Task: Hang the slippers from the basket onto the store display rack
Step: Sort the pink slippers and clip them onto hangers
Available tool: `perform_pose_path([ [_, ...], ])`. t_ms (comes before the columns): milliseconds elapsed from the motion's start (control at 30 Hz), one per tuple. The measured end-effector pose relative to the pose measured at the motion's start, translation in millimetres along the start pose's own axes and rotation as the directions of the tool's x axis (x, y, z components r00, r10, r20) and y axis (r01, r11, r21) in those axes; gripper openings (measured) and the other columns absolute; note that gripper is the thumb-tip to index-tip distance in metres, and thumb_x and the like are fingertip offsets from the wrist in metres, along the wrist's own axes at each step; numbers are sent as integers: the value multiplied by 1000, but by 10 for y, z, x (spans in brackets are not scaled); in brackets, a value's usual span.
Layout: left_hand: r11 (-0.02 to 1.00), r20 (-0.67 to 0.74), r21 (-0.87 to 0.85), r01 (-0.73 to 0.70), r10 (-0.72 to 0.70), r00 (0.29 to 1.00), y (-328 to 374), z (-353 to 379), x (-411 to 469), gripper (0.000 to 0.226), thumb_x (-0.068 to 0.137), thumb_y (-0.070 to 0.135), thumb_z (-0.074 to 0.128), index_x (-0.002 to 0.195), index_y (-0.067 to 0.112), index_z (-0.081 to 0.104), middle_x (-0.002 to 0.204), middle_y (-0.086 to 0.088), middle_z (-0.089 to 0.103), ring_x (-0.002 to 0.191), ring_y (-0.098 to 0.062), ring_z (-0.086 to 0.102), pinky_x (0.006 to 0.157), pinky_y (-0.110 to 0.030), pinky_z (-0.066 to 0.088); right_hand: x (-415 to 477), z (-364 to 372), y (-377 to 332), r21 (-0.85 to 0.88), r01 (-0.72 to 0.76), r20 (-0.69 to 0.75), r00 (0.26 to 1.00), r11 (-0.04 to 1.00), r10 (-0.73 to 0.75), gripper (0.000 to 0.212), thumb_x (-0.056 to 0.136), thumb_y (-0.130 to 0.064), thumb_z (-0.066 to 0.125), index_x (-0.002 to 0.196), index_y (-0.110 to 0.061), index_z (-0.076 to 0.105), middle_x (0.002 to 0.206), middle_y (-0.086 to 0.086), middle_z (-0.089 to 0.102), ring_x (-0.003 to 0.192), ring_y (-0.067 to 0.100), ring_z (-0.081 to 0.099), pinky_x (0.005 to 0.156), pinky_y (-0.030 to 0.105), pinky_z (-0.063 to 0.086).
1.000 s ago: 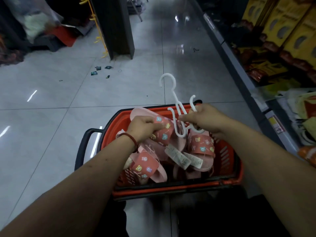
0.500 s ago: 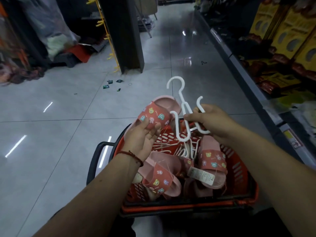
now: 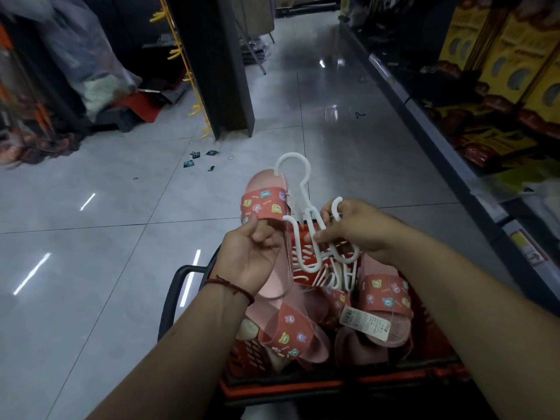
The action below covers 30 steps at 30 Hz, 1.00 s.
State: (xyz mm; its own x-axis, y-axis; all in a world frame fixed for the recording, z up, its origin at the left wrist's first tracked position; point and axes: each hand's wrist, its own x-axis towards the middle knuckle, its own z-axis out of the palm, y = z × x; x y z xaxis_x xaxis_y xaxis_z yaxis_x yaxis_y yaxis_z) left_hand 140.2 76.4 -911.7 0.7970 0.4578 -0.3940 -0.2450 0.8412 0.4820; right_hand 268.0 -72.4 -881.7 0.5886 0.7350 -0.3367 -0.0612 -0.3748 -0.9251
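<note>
Above basket (image 3: pixel 333 386) far rim, your left hand (image 3: pixel 251 256) grips pink slipper (image 3: pixel 265 201) at strap, lifted clear of pile since a second ago. Your right hand (image 3: pixel 360 228) pinches white hanger (image 3: pixel 306 225) just beside it. Slipper not yet on hanger; other slippers (image 3: pixel 385 301) wait in basket.

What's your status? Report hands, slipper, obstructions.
Left hand grips a pink slipper, held over the red basket. Right hand pinches the white hanger beside it. Other slippers lie in the basket below.
</note>
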Motion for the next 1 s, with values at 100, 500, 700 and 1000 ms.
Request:
perform_pose_path([
  [100,999,21,-52,-17,18,1000,58,1,-5,12,106,15,36,99,12,45,57,5,30,41,-5,37,43,-18,36,-10,-1,-8,50,-45,166,986,998,36,26,84,12,69,90,-7,53,88,22,72,82,27,76,67,34,61],
  [500,989,55,91,114,-119,991,-151,171,-190,24,106,24,40,100,7,56,67,0,59,56,-9,62,55,-22,53,262,191,134,288,-21,-177,981,957,75,40,75,11,74,68,-16,44,77,17,55,76,30,59,71,41,49],
  [700,985,-15,165,58,-57,998,-138,158,-145,22,105,20,41,106,7,59,78,-3,71,65,-10,70,54,-23,55,292,225,49,178,172,-335,937,969,-104,25,89,2,66,82,-14,47,84,13,60,77,25,62,65,34,52],
  [1000,798,-226,572,189,-69,972,-286,134,-178,26,104,21,46,119,8,64,99,1,78,53,-8,62,49,-23,46,321,189,94,28,242,-492,848,970,-197,32,91,-28,69,74,-16,46,68,7,49,61,17,48,60,31,40],
])
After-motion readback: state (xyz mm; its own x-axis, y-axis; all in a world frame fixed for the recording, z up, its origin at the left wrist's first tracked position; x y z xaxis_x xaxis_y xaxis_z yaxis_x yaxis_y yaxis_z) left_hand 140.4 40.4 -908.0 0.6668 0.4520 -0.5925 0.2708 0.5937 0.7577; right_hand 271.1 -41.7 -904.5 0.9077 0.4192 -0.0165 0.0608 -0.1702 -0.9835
